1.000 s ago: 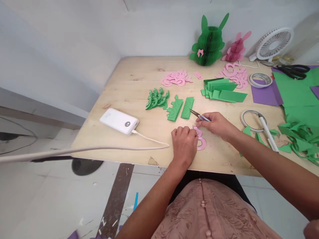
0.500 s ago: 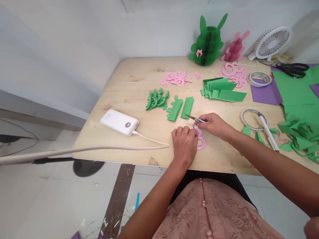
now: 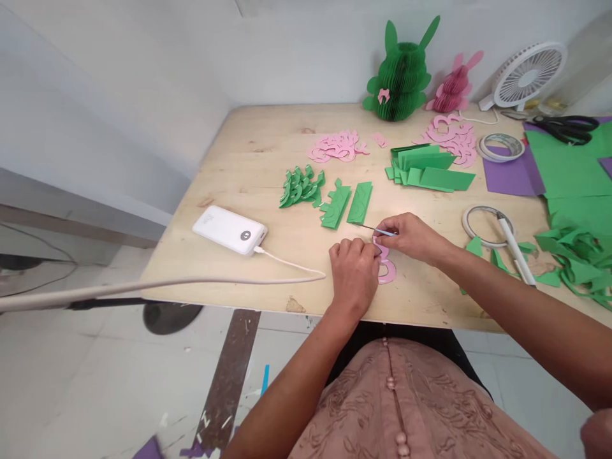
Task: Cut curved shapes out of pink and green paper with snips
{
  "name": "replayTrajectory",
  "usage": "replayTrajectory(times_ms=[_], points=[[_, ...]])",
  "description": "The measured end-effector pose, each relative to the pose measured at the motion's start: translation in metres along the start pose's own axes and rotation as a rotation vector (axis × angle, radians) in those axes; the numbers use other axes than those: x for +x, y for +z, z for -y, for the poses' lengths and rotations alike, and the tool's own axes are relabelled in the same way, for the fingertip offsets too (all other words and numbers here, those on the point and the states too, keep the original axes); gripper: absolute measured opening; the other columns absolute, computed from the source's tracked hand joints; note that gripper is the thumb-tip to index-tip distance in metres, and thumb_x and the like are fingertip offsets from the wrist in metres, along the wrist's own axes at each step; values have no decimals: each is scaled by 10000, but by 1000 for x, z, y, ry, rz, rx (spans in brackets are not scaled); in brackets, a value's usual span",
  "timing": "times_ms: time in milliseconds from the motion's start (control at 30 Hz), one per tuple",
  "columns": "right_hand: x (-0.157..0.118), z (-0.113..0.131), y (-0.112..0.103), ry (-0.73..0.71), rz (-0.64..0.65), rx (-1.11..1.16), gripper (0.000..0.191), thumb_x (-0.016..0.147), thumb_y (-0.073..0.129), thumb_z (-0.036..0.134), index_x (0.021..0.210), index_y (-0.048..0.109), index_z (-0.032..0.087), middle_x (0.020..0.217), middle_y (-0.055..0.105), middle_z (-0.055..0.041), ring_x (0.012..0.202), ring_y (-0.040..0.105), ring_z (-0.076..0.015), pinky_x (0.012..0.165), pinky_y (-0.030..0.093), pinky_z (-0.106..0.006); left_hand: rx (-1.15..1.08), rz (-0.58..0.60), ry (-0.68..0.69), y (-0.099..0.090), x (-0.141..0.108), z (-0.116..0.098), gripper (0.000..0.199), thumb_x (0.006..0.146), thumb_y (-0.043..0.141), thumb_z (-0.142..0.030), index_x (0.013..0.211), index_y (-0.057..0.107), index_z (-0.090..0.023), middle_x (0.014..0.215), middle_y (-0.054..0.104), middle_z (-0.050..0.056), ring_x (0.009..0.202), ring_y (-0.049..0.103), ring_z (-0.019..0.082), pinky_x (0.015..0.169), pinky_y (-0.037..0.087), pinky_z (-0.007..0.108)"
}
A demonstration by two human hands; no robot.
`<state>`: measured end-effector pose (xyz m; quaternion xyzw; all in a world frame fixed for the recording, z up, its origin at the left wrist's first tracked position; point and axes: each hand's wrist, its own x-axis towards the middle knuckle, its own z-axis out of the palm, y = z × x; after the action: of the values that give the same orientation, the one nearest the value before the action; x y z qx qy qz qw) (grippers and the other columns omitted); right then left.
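The curled left hand [image 3: 354, 271], near the front edge of the pale wooden bench [image 3: 268, 153], covers part of the curvy pink paper cutout [image 3: 392, 273]; its fingertips are out of sight, so their grip cannot be told. The right hand [image 3: 408, 237] hides the rear of a slim, blue-handled metal tool [image 3: 375, 230], whose point is too fine to make out. Lettering on the white rectangular power bank [image 3: 229, 231], towards the bench's left edge, is too small to read. The picture's right edge cuts off the bench's front right corner, the flat green paper sheet [image 3: 574, 159] and the crumpled green paper scraps [image 3: 581, 255].
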<state>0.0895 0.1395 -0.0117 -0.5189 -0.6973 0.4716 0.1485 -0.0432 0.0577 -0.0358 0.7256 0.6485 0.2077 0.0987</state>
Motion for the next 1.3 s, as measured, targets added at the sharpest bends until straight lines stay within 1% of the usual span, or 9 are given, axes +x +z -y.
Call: replayTrajectory(times_ms=[267, 467, 767, 900, 1033, 1167, 1300], points=[[-1, -1, 2, -8, -16, 12, 106, 701, 593, 255, 660, 649, 174, 611, 608, 0, 588, 513, -140, 575, 396, -270, 5, -6, 6, 0, 0, 0, 52, 826, 600, -250, 821, 640, -218, 866, 648, 46, 874, 511, 237, 799, 325, 390], [0, -6, 3, -15, -33, 7, 117, 697, 592, 264, 660, 641, 165, 601, 601, 3, 574, 492, -136, 553, 371, -270, -5, -9, 4, 0, 0, 0, 54, 830, 589, -237, 821, 639, -220, 862, 647, 50, 871, 508, 237, 801, 323, 390], [-4, -9, 3, -21, -65, 8, 158, 708, 585, 306, 665, 633, 161, 552, 524, 28, 537, 423, -120, 514, 318, -265, -49, -1, -13, -1, -2, 1, 94, 849, 550, -231, 827, 640, -215, 868, 651, 56, 874, 516, 241, 817, 338, 393], [-8, -7, 1, -13, -82, 11, 172, 707, 592, 319, 672, 636, 157, 536, 480, 38, 530, 378, -114, 502, 291, -264, -125, 31, -33, -6, -4, 4, 108, 845, 542, -206, 891, 640, -208, 917, 667, 54, 907, 533, 237, 843, 349, 392], [-14, -2, -2, -12, -98, 31, 183, 715, 596, 332, 672, 635, 159, 562, 488, 34, 554, 383, -116, 527, 308, -265, -234, 67, -36, -14, -6, 6, 150, 834, 552, -214, 952, 643, -201, 966, 686, 47, 942, 558, 234, 871, 366, 402], [-21, 7, -5, -12, -101, 83, 173, 713, 606, 326, 667, 632, 161, 575, 494, 30, 565, 390, -117, 534, 311, -266, -425, 122, -49, -24, -5, 4, 195, 803, 584, -194, 984, 655, -214, 1028, 702, 22, 982, 586, 215, 915, 391, 384], [-29, 16, -7, -17, -105, 102, 165, 711, 614, 321, 669, 629, 162, 577, 492, 29, 552, 376, -111, 513, 288, -264, -628, 197, -127, -28, -5, 2, 208, 782, 601, -220, 974, 678, -208, 958, 717, 31, 901, 624, 194, 867, 453, 344]])
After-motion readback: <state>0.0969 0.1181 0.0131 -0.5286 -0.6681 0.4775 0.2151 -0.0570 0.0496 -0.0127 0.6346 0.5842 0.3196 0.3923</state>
